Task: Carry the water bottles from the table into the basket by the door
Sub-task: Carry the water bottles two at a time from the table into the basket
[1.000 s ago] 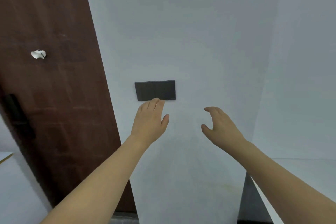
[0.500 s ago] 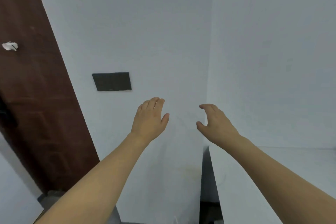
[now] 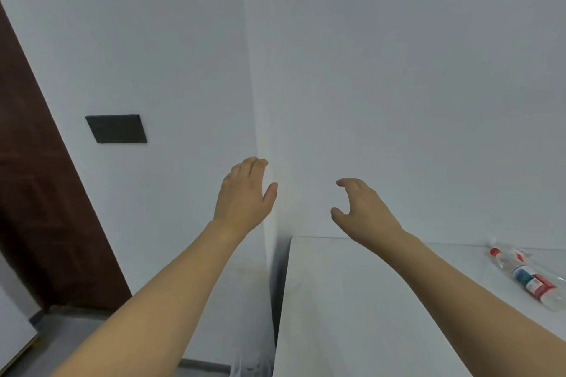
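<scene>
A clear plastic water bottle [image 3: 525, 275] with a red cap and a red and blue label lies on its side at the right edge of the white table [image 3: 352, 309]. A second red cap shows just behind it. My left hand [image 3: 245, 196] is raised in front of the wall corner, fingers straight, holding nothing. My right hand [image 3: 364, 211] hovers above the table's far left corner, fingers loosely curved, empty, well left of the bottle. No basket is in sight.
A dark brown door [image 3: 39, 193] stands at the left. A black switch plate [image 3: 116, 128] sits on the white wall beside it. A narrow dark gap [image 3: 280, 291] separates the table from the wall. Grey floor [image 3: 61, 337] shows at the lower left.
The view has swung right: the door and switch plate slid left, and the table with the bottle came into sight. Both hands stay raised and empty.
</scene>
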Demonstrator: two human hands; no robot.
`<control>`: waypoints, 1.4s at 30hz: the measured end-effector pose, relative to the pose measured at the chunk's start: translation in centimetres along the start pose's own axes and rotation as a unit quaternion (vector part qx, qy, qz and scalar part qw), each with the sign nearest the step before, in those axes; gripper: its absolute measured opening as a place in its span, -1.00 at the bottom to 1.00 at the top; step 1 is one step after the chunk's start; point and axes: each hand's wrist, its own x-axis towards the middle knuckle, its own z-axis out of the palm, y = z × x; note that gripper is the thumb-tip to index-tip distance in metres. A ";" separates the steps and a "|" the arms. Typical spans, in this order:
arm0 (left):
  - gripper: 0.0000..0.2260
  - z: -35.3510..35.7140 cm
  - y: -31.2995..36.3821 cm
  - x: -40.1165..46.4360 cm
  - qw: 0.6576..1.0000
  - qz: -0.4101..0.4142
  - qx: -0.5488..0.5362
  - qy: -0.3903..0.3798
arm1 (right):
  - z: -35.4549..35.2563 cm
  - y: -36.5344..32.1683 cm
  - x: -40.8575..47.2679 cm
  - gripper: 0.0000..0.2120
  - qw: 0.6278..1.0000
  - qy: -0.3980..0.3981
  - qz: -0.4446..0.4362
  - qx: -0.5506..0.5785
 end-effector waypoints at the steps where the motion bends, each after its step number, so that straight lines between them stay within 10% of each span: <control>1: -0.57 0.3 1.8 -0.5 1.000 -0.002 0.005 -0.007 | -0.7 1.5 -0.5 -0.45 1.000 -0.010 0.001 0.003; 31: -0.54 20.3 36.2 2.5 0.983 -0.129 -0.037 -0.128 | -12.9 39.4 -2.0 -0.46 0.994 -0.072 0.070 0.050; 42: -0.52 33.0 50.2 8.3 0.897 -0.300 -0.213 -0.244 | -15.1 61.7 1.8 -0.46 0.978 -0.100 0.176 0.054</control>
